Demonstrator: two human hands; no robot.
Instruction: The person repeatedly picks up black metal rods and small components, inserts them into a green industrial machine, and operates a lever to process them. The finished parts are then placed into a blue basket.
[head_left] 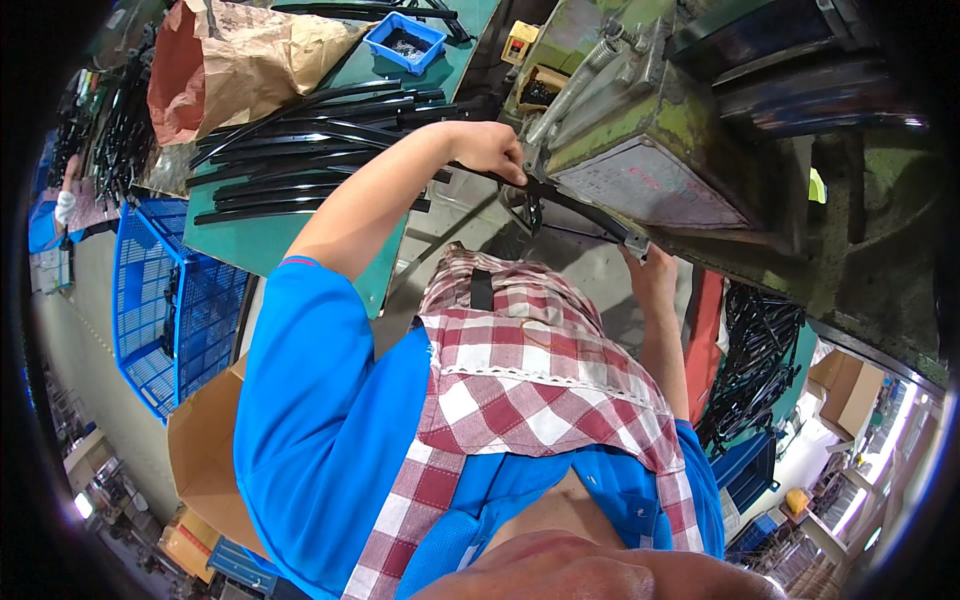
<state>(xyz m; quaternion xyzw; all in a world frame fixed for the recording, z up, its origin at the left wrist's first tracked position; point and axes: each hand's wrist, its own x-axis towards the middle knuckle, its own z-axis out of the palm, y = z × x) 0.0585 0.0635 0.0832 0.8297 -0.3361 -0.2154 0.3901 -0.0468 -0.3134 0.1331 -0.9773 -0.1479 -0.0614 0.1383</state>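
A long black metal bar point(583, 208) lies across in front of me at the edge of a green machine point(720, 150). My left hand point(490, 152) is closed around its left part, fingers curled down over it. Lower and to the right, my right hand point(652, 272) grips the bar's other end, beside a small grey metal piece point(635, 241). Between my hands, a dark metal fixture point(533, 190) of the machine meets the bar; the exact contact is hard to make out.
Several black bars point(300, 165) lie on a green table point(230, 235) at left, with a blue tray point(405, 43) of small parts and a brown paper sack point(265, 75). A blue crate point(150, 300) stands left. Black parts point(750, 360) are piled at right. Another person's gloved hand point(65, 207) shows far left.
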